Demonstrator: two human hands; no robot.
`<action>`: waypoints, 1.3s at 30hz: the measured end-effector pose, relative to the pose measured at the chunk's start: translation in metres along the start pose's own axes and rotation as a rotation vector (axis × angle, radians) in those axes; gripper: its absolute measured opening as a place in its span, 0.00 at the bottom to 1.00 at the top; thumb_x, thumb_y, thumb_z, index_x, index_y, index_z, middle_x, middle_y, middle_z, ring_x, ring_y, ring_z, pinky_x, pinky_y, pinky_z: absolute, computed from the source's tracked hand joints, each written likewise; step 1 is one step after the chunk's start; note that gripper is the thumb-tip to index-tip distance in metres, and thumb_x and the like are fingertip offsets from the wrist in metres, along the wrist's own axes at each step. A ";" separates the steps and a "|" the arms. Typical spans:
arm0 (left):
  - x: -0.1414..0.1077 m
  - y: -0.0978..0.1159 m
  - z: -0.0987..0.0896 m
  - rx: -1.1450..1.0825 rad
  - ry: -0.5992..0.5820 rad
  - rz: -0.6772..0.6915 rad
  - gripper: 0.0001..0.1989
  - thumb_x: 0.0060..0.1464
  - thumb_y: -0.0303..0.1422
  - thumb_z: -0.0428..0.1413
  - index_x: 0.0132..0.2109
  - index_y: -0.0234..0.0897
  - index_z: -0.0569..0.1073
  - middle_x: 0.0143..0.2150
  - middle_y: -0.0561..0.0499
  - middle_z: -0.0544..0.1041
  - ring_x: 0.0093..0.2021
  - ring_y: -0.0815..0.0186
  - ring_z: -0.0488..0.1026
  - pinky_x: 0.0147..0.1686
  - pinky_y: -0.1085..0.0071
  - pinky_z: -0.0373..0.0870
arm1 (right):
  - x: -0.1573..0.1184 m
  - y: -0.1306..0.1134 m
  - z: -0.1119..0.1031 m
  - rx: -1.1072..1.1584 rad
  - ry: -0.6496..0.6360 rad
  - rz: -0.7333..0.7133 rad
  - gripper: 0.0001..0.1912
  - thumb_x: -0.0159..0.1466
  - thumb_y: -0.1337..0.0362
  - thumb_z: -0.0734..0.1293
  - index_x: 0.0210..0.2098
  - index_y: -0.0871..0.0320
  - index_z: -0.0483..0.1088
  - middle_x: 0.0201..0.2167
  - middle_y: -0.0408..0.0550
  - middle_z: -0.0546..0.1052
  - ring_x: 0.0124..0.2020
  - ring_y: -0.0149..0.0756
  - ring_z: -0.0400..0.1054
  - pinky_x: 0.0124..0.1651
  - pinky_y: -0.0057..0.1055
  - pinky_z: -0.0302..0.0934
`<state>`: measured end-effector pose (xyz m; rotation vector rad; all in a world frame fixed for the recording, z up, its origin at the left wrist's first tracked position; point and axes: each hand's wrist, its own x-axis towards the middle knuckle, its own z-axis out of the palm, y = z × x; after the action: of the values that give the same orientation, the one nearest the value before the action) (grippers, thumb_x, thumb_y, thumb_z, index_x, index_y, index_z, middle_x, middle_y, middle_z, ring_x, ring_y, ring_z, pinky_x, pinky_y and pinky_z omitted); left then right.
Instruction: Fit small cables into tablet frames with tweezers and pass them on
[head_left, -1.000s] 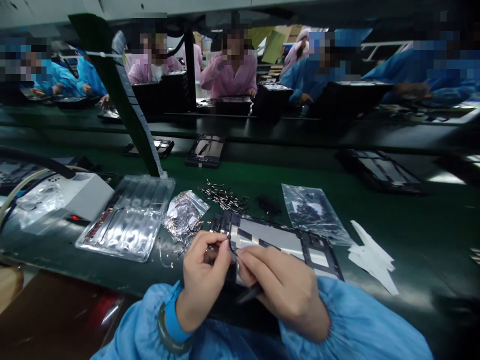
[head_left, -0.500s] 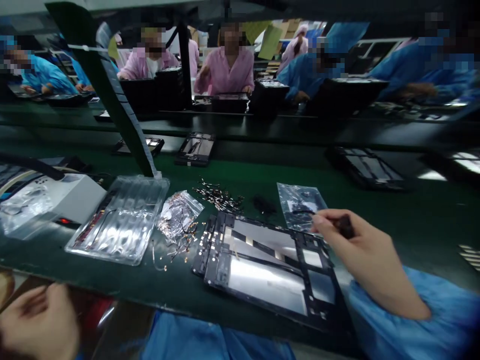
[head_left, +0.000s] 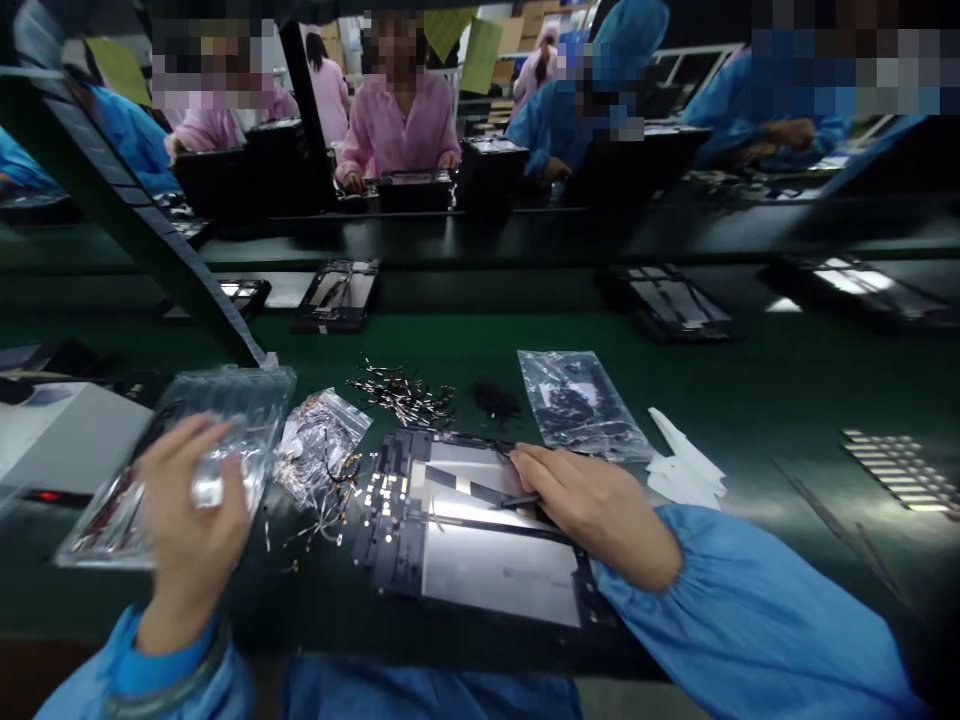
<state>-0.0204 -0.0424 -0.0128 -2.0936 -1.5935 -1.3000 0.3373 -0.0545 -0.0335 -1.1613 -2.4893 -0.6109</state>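
My left hand, blurred by motion, is raised over the clear plastic tray with thumb and fingers apart and nothing visible in them. My right hand lies over the upper right part of a stack of black tablet frames with silvery panels. Its fingers are closed on a dark slim tool, whose tip points left over the top frame; the rest of it is hidden by the hand. Left of the stack sits a zip bag of small cables, with several loose cables spilling out beside it.
Behind the stack lie a pile of short cables, small black parts and a clear bag. White sheets, tweezers and strips of pads lie rightward. A grey-white box stands left. Co-workers sit opposite.
My left hand has risen from below the table edge to over the tray. The right hand has moved left and down onto the frames. The view has turned right.
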 end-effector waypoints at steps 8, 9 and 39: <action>0.047 0.092 0.111 -0.432 -0.985 0.508 0.10 0.62 0.32 0.45 0.46 0.35 0.69 0.53 0.40 0.72 0.58 0.57 0.65 0.58 0.56 0.59 | 0.000 0.002 0.000 -0.012 -0.001 -0.008 0.13 0.65 0.77 0.57 0.41 0.68 0.73 0.39 0.59 0.78 0.35 0.41 0.74 0.33 0.32 0.66; 0.047 0.096 0.116 -0.432 -1.008 0.534 0.11 0.62 0.32 0.45 0.46 0.35 0.69 0.53 0.39 0.72 0.58 0.57 0.66 0.58 0.55 0.59 | 0.000 0.002 0.000 -0.006 -0.007 -0.007 0.13 0.65 0.76 0.57 0.40 0.67 0.73 0.40 0.59 0.78 0.35 0.40 0.74 0.32 0.32 0.65; 0.047 0.096 0.131 -0.442 -0.974 0.824 0.08 0.59 0.26 0.46 0.42 0.33 0.69 0.56 0.42 0.71 0.54 0.56 0.68 0.52 0.58 0.64 | 0.007 0.006 -0.007 -0.036 -0.102 -0.049 0.18 0.68 0.70 0.52 0.40 0.67 0.72 0.33 0.55 0.77 0.28 0.37 0.68 0.27 0.33 0.56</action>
<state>0.1310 0.0328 -0.0240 -3.3864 -0.3718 -0.3284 0.3389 -0.0503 -0.0230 -1.1753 -2.6097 -0.6266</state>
